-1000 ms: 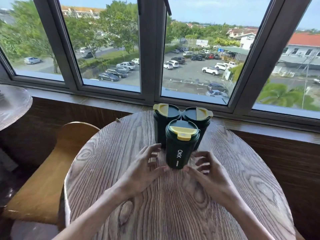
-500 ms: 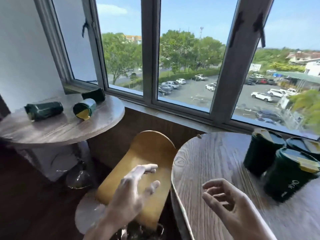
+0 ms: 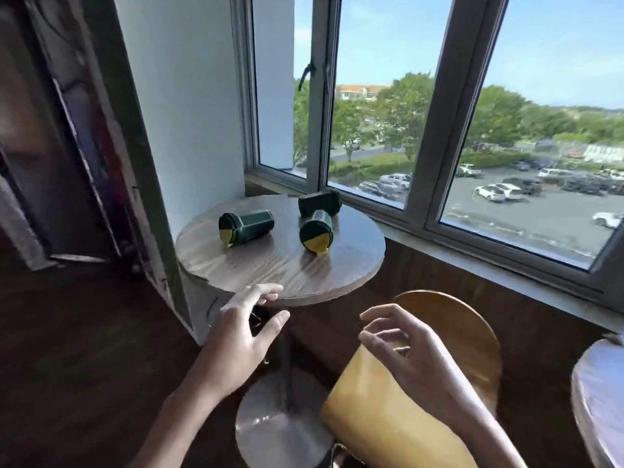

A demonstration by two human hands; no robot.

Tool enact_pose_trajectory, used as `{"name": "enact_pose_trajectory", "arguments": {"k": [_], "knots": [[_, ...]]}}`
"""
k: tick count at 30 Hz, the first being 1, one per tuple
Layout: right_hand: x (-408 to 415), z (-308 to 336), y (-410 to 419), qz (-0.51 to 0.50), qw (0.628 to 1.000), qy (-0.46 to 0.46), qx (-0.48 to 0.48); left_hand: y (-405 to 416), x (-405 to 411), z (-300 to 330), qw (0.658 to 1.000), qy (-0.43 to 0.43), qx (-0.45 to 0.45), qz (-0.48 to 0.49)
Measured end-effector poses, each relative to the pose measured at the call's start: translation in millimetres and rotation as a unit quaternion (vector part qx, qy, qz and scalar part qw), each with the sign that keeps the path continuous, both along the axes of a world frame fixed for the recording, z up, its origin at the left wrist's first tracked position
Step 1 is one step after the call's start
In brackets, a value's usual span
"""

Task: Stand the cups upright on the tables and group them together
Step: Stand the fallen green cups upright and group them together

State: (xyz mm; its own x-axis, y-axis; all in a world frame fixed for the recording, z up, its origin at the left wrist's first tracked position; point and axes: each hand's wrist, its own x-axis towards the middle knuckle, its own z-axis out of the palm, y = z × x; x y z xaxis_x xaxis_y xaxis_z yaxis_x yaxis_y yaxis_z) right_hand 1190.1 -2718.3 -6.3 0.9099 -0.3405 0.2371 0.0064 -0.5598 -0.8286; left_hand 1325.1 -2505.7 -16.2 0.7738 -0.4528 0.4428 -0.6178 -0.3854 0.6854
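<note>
While three dark green cups lie on their sides on the round wooden table [image 3: 337, 265] by the window, we reach toward them with both hands empty. One cup, the left cup [image 3: 245, 227], lies well apart from the others near the table's left side, its yellow-flapped lid turned toward us. Another, the middle cup [image 3: 316, 232], points its lid at us too, yellow flap lowest. Just behind it, touching or nearly so, the back cup [image 3: 320, 203] lies crosswise at the window edge. We can read no writing or brand on any of them from here; the sides look plain and somewhat blurred.

Our left hand [image 3: 236, 342] hangs short of the table's near rim, fingers spread apart and holding nothing. Our right hand [image 3: 401, 346] hovers over the tan wooden chair [image 3: 456, 332], fingers loosely curled and apart, likewise empty. At the far right, the edge of a second table [image 3: 597, 400] shows.
</note>
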Motion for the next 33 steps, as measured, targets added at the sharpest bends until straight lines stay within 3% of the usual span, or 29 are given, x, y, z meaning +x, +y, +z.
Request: {"name": "enact_pose_trajectory", "arguments": {"k": [3, 11, 18, 24, 29, 33], "knots": [[72, -7, 13, 0.016, 1.0, 0.005, -0.002, 13, 73, -5, 0.998, -0.035, 0.014, 0.047], [259, -16, 15, 0.024, 0.998, -0.007, -0.06, 14, 265, -16, 0.992, -0.006, 0.069, 0.104], [368, -28, 17, 0.027, 0.993, 0.037, -0.11, -2, 354, -46, 0.992, 0.099, 0.07, 0.02], [424, -34, 22, -0.003, 0.988, 0.075, -0.132, -11, 398, -50, 0.998, 0.029, 0.01, -0.047], [450, -38, 27, -0.1, 0.988, 0.066, -0.101, -36, 446, -15, 0.99, -0.025, -0.019, -0.135], [459, -43, 35, -0.179, 0.979, 0.076, -0.061, -71, 478, 10, 0.978, -0.01, -0.011, -0.208]]}}
